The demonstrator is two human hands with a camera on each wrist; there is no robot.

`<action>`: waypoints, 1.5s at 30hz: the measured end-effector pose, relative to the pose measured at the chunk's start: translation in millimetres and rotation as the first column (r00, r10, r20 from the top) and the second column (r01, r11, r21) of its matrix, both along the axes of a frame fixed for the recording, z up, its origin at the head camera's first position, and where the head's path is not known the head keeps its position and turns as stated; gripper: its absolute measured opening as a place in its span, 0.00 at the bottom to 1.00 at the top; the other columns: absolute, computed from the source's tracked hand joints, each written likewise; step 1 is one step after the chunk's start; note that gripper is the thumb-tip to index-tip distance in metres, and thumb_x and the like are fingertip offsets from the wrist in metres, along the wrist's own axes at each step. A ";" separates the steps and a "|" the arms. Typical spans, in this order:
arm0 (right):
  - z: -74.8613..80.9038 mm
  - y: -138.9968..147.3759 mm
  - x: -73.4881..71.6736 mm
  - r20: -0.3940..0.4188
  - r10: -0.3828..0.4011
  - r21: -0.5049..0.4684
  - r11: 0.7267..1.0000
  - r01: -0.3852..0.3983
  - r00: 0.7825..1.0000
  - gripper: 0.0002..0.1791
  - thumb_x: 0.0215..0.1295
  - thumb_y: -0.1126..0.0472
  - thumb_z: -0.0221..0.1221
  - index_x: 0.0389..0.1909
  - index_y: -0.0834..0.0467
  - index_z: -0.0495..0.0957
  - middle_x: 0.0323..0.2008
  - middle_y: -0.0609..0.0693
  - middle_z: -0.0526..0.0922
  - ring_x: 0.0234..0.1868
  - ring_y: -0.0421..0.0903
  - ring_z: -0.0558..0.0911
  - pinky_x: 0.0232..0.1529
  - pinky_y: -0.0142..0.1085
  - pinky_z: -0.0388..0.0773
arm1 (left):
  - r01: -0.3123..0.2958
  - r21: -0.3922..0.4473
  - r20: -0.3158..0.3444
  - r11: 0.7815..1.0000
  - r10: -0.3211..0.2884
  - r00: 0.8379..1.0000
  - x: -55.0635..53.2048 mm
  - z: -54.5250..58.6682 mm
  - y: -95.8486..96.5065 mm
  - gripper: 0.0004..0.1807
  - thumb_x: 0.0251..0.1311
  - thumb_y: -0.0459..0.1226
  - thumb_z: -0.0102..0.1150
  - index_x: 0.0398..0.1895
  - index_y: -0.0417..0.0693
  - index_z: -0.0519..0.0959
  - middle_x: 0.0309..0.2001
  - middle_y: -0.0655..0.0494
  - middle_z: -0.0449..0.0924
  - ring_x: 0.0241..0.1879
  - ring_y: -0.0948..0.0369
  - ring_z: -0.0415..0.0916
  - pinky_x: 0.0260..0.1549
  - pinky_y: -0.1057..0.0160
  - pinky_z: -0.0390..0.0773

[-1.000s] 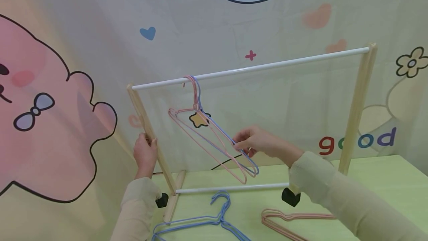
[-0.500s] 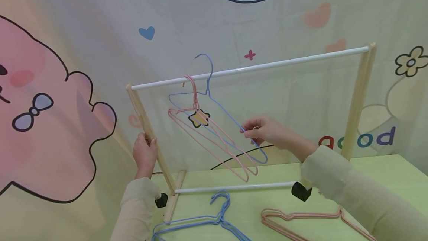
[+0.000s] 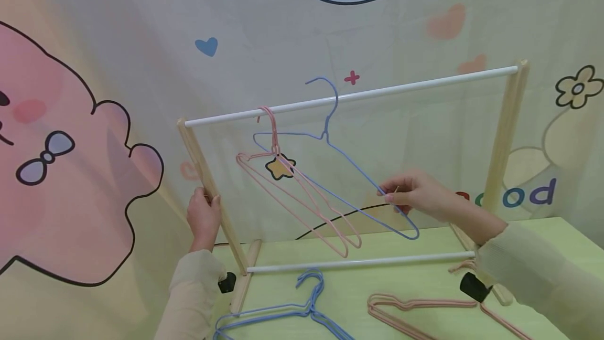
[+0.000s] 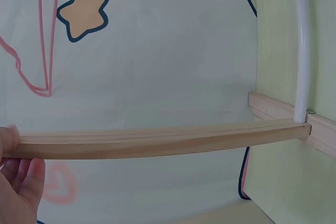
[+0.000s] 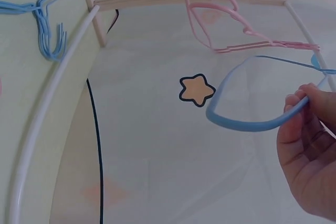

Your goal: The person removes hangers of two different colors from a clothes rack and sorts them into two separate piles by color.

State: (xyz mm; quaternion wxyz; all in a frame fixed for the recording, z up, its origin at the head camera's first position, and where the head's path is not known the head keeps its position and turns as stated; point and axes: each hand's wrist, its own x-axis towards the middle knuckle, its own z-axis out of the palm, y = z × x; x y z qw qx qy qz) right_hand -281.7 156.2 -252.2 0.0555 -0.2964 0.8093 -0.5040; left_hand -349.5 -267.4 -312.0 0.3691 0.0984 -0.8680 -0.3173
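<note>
My right hand (image 3: 422, 195) pinches the lower right arm of a blue clothes hanger (image 3: 356, 164). In the head view its hook rises above the white top rail (image 3: 401, 88), and whether it touches the rail I cannot tell. Left of it, pink hangers (image 3: 302, 193) hang from the rail by their hooks, nested close together. My left hand (image 3: 204, 219) grips the left wooden post (image 3: 229, 235) of the rack; in the left wrist view, thumb and fingers (image 4: 32, 182) lie on opposite sides of that post. The right wrist view shows the blue hanger between thumb and fingertips.
Several blue hangers (image 3: 278, 312) lie stacked on the pale green table in front of the rack. Pink hangers (image 3: 424, 304) lie to their right, partly under my right sleeve. A white lower rail (image 3: 358, 264) joins the posts. A printed curtain (image 3: 401, 30) hangs behind.
The blue hanger was on the rail against the pink ones; my right hand has lifted its hook above the rail and carried it right. The left hand stays on the post.
</note>
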 end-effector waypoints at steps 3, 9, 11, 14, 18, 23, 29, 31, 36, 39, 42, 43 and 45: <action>-5.0 5.5 3.2 -0.005 -0.001 0.001 1.000 0.001 1.000 0.12 0.60 0.68 0.51 0.40 0.74 0.72 0.21 0.44 0.70 0.22 0.38 0.72 0.24 0.32 0.73 | 0.002 0.000 -0.005 1.000 -0.002 1.000 -0.3 0.1 -0.1 0.12 0.57 0.35 0.53 0.39 0.34 0.68 0.34 0.37 0.73 0.35 0.45 0.70 0.37 0.48 0.67; -27.2 12.3 5.6 0.047 -0.005 -0.018 1.000 0.006 0.999 0.14 0.59 0.67 0.53 0.40 0.75 0.72 0.19 0.42 0.71 0.20 0.37 0.72 0.23 0.31 0.73 | -0.002 0.002 -0.012 1.000 0.002 1.000 -0.4 0.5 0.1 0.12 0.57 0.34 0.53 0.38 0.34 0.68 0.33 0.37 0.73 0.35 0.45 0.70 0.37 0.48 0.67; -35.9 14.0 5.4 0.061 -0.002 -0.024 1.000 0.003 0.998 0.14 0.59 0.66 0.54 0.40 0.75 0.72 0.20 0.42 0.71 0.20 0.37 0.72 0.23 0.30 0.73 | 0.000 0.004 -0.010 1.000 0.000 1.000 -0.2 0.4 0.3 0.11 0.57 0.34 0.53 0.38 0.34 0.68 0.34 0.37 0.72 0.35 0.45 0.70 0.37 0.48 0.67; -46.6 15.6 5.5 0.065 0.002 -0.031 1.000 0.000 0.998 0.14 0.58 0.66 0.54 0.39 0.75 0.72 0.20 0.43 0.71 0.20 0.38 0.73 0.23 0.31 0.73 | -0.001 0.002 -0.007 1.000 0.001 1.000 -0.6 -0.6 0.1 0.11 0.57 0.34 0.52 0.39 0.34 0.68 0.34 0.37 0.72 0.35 0.45 0.70 0.36 0.48 0.68; -58.5 18.4 6.4 0.095 0.012 -0.043 0.999 -0.008 0.995 0.14 0.59 0.67 0.54 0.39 0.75 0.72 0.21 0.44 0.71 0.20 0.38 0.73 0.23 0.31 0.73 | 0.001 -0.001 -0.007 1.000 -0.001 1.000 -1.3 -1.8 0.0 0.11 0.57 0.34 0.52 0.39 0.34 0.68 0.33 0.37 0.72 0.35 0.45 0.71 0.36 0.48 0.68; -78.5 21.4 6.5 0.169 0.029 -0.072 0.997 -0.017 0.985 0.16 0.60 0.65 0.53 0.41 0.76 0.71 0.22 0.44 0.72 0.21 0.37 0.73 0.24 0.30 0.73 | -0.001 -0.003 -0.012 1.000 0.001 1.000 -1.5 -1.3 0.0 0.11 0.57 0.34 0.52 0.39 0.34 0.68 0.33 0.37 0.72 0.35 0.45 0.70 0.35 0.48 0.67; -110.9 19.3 7.3 0.274 0.145 -0.203 0.975 -0.090 0.951 0.09 0.61 0.63 0.52 0.38 0.62 0.76 0.23 0.42 0.73 0.22 0.35 0.73 0.24 0.28 0.72 | -0.006 -0.001 -0.006 1.000 0.006 1.000 -1.9 -1.0 0.0 0.12 0.57 0.35 0.53 0.39 0.35 0.68 0.33 0.38 0.72 0.35 0.45 0.71 0.35 0.49 0.67; -120.5 18.0 8.9 0.298 0.192 -0.236 0.964 -0.123 0.935 0.07 0.61 0.64 0.51 0.36 0.56 0.77 0.24 0.41 0.73 0.22 0.35 0.73 0.24 0.27 0.71 | -0.006 0.001 -0.005 1.000 0.006 1.000 -2.3 -1.4 0.2 0.11 0.57 0.35 0.53 0.38 0.35 0.68 0.33 0.38 0.72 0.34 0.45 0.70 0.35 0.49 0.67; -140.8 15.3 12.8 0.353 0.259 -0.281 0.946 -0.162 0.899 0.07 0.61 0.65 0.51 0.35 0.55 0.78 0.24 0.41 0.73 0.22 0.34 0.73 0.23 0.26 0.70 | -0.005 0.002 -0.006 1.000 0.005 1.000 -2.0 -1.5 1.0 0.11 0.57 0.35 0.53 0.38 0.35 0.69 0.33 0.38 0.73 0.34 0.46 0.70 0.35 0.49 0.68; -150.8 13.2 14.5 0.376 0.290 -0.300 0.937 -0.181 0.880 0.08 0.61 0.65 0.50 0.34 0.55 0.78 0.23 0.40 0.73 0.21 0.33 0.73 0.23 0.26 0.70 | -0.004 0.003 -0.004 1.000 0.004 1.000 -1.2 -0.6 1.5 0.11 0.57 0.35 0.52 0.39 0.35 0.68 0.33 0.38 0.72 0.35 0.46 0.70 0.35 0.49 0.68; -160.8 10.8 16.4 0.382 0.357 -0.340 0.912 -0.230 0.852 0.08 0.61 0.66 0.49 0.34 0.56 0.77 0.23 0.39 0.73 0.21 0.32 0.72 0.23 0.25 0.69 | 0.000 0.009 0.004 1.000 0.000 1.000 -0.5 0.2 1.6 0.12 0.58 0.35 0.52 0.39 0.34 0.68 0.34 0.38 0.72 0.35 0.45 0.70 0.36 0.49 0.68; -164.6 9.5 16.9 0.383 0.378 -0.349 0.904 -0.246 0.843 0.08 0.62 0.67 0.49 0.34 0.56 0.77 0.22 0.39 0.73 0.21 0.32 0.72 0.23 0.24 0.69 | 0.000 0.008 0.005 1.000 0.000 1.000 -0.6 0.2 1.4 0.12 0.58 0.35 0.52 0.39 0.34 0.68 0.34 0.38 0.72 0.35 0.45 0.70 0.36 0.49 0.68; -171.6 6.6 18.7 0.381 0.408 -0.358 0.892 -0.275 0.830 0.08 0.62 0.67 0.48 0.32 0.55 0.76 0.21 0.38 0.71 0.20 0.31 0.70 0.22 0.24 0.67 | -0.002 0.004 0.005 1.000 0.002 1.000 -0.8 -0.2 1.1 0.12 0.58 0.35 0.52 0.39 0.34 0.68 0.34 0.38 0.72 0.35 0.45 0.70 0.36 0.49 0.67</action>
